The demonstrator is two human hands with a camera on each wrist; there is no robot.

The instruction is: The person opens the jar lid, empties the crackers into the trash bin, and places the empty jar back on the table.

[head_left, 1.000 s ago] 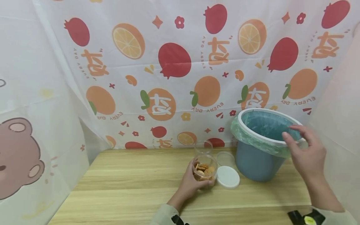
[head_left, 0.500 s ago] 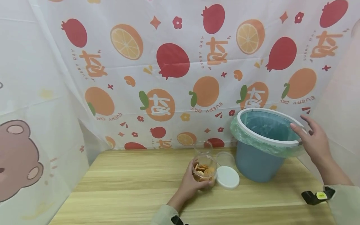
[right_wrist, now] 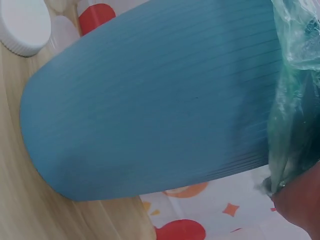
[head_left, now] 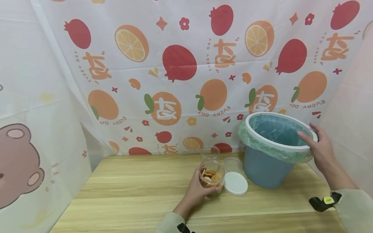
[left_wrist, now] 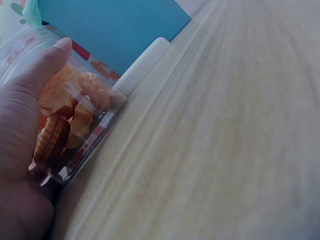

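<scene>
My left hand point(head_left: 201, 187) grips a clear plastic jar point(head_left: 212, 173) standing on the table. Small round biscuits point(head_left: 210, 175) lie in the jar, and it has no lid on. In the left wrist view the thumb point(left_wrist: 57, 52) lies along the jar's wall, over sandwich biscuits point(left_wrist: 52, 137). My right hand point(head_left: 322, 149) holds the right side of a blue trash can point(head_left: 265, 171), thumb over the white rim point(head_left: 281, 147) and fingers outside. A green plastic bag point(head_left: 247, 136) lines the can and hangs over its edge. The right wrist view shows only a bit of that hand, beside the bag.
A white screw lid point(head_left: 236, 183) lies between jar and can. Behind it is a clear round disc point(head_left: 233, 164), and another clear round container point(head_left: 210, 152) stands behind the jar. A fruit-print cloth point(head_left: 180, 97) hangs behind the wooden table point(head_left: 140, 194).
My right hand has moved from above the trash can's opening out to the right, then in onto its rim. The left hand and the jar have stayed in place.
</scene>
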